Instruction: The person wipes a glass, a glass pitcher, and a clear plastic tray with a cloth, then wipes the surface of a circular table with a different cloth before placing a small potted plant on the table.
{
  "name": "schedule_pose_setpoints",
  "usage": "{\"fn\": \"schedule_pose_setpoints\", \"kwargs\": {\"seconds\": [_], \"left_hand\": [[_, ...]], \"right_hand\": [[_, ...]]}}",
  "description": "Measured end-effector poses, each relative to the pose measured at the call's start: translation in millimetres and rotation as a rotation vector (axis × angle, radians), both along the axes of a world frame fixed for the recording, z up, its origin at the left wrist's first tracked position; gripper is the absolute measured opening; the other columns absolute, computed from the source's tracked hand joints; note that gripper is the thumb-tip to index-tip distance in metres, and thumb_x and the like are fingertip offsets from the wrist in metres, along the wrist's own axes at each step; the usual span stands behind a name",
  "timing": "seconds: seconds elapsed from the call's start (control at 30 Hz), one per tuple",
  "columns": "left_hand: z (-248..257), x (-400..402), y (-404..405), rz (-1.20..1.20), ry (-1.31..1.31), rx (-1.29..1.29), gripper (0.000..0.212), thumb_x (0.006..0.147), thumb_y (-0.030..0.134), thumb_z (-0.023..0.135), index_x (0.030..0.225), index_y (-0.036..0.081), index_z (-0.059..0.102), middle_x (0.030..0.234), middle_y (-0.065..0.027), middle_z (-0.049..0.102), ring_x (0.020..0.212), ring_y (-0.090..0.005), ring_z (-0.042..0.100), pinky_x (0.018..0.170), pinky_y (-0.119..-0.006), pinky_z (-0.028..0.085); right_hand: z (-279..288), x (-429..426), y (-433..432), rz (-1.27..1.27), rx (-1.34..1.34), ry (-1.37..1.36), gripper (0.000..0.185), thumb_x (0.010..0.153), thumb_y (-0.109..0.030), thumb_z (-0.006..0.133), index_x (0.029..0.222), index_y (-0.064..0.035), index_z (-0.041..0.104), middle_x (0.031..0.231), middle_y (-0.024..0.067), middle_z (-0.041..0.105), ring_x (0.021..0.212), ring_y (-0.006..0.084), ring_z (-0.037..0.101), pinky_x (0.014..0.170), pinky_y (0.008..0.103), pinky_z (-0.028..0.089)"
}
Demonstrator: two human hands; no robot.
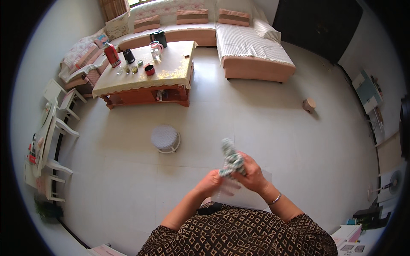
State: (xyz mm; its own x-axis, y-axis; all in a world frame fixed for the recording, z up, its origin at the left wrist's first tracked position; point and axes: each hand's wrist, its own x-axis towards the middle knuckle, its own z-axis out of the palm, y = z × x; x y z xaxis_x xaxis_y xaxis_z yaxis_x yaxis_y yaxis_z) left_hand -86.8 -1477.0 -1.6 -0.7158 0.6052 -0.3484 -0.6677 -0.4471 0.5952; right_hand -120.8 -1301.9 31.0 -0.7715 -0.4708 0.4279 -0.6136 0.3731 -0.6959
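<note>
A bunched green-and-white cloth [233,161] is held up in front of my body, slightly blurred. My right hand [253,174] grips its right side, with a silver bracelet on the wrist. Thumb against the cloth's lower left edge, my left hand [209,184] pinches it there. Blurred fingers of that hand show beneath, partly veiled by something pale and ribbed. Behind and below both hands is a translucent plastic sheet or container [251,195]; which of the two I cannot tell. Its near edge meets my patterned top [237,230].
A round padded stool [164,137] stands ahead on the tiled floor [198,144], a small wooden stool [309,105] farther right. Beyond are a cloth-covered coffee table [173,72] with flasks and jars, and a sofa [256,67]. A white table [48,140] lines the left wall.
</note>
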Motion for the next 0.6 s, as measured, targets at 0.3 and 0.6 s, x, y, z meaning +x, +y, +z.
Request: {"fn": "schedule_pose_setpoints", "kwargs": {"seconds": [0.3, 0.6], "left_hand": [[37, 4, 8, 0.093, 0.245, -0.298, 0.025, 0.083, 0.008, 0.056, 0.107, -0.001, 0.056, 0.098, -0.0088, 0.061, 0.084, -0.02, 0.063, 0.064, -0.031, 0.055], [32, 5, 12, 0.169, 0.278, -0.426, 0.03, 0.081, 0.007, 0.056, 0.108, -0.003, 0.056, 0.099, -0.0111, 0.061, 0.086, -0.0176, 0.061, 0.073, -0.03, 0.051]], "right_hand": [[-1, -49, -4, 0.2, -0.065, -0.012, 0.022, 0.079, -0.018, 0.062, 0.096, -0.0033, 0.058, 0.097, 0.0149, 0.058, 0.084, 0.0286, 0.059, 0.068, 0.0338, 0.049], [13, -55, -3, 0.19, -0.13, 0.06, 0.027, 0.075, -0.015, 0.066, 0.095, -0.0005, 0.055, 0.087, 0.0171, 0.059, 0.076, 0.0334, 0.059, 0.066, 0.0365, 0.049]]}}
